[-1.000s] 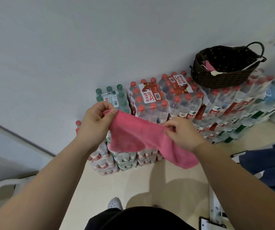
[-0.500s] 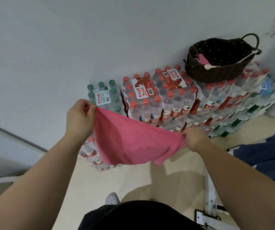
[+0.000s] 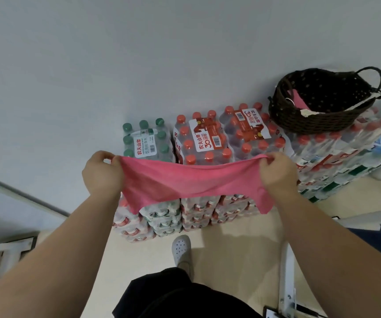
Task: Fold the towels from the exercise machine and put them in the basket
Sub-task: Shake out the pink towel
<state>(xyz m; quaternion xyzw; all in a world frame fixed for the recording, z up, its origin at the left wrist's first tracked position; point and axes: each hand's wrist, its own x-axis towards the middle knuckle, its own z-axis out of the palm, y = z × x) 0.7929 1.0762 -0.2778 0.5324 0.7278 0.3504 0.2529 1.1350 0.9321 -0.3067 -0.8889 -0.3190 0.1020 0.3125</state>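
Note:
A pink towel (image 3: 191,182) hangs spread out in the air in front of me. My left hand (image 3: 102,173) pinches its upper left corner and my right hand (image 3: 276,171) pinches its upper right corner, so the top edge sags between them. A dark woven basket (image 3: 318,120) with a loop handle sits on stacked bottle packs at the upper right. Inside it lies another pink towel (image 3: 298,101) beside a pale cloth.
Shrink-wrapped packs of water bottles (image 3: 208,138) are stacked against the grey wall, behind the towel. A white metal frame (image 3: 286,271) stands at the lower right and another white frame (image 3: 10,251) at the lower left. My shoe (image 3: 181,251) rests on the beige floor.
My hands have moved apart and the bunched towel has been pulled out wide. My right hand has shifted right along the top edge to the far corner.

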